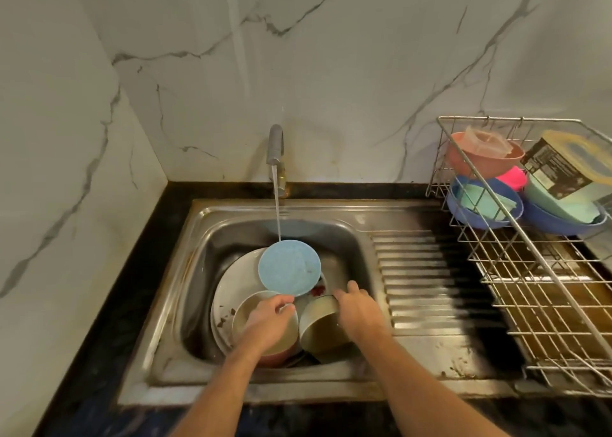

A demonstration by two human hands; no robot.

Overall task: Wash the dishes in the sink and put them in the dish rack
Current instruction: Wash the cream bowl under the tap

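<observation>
My left hand [270,324] pinches the near edge of a small light-blue plate [288,268], tilted up under the running tap [275,145] in the steel sink [195,238]. The water stream lands on the plate's top edge. My right hand [359,311] rests on the rim of a beige cup [319,329] lying on its side in the basin. Under my left hand sits a beige bowl [245,314] on a pinkish one. A large white plate [231,281] with red stains leans at the basin's left. The wire dish rack [536,291] stands at the right.
The rack's back end holds a pink bowl [477,158], blue bowls [480,205], a mint bowl and a yellow-lidded container [569,165]. Its front part is bare wire. A ribbed drainboard [420,277] lies between basin and rack. Marble wall tiles close in the back and left.
</observation>
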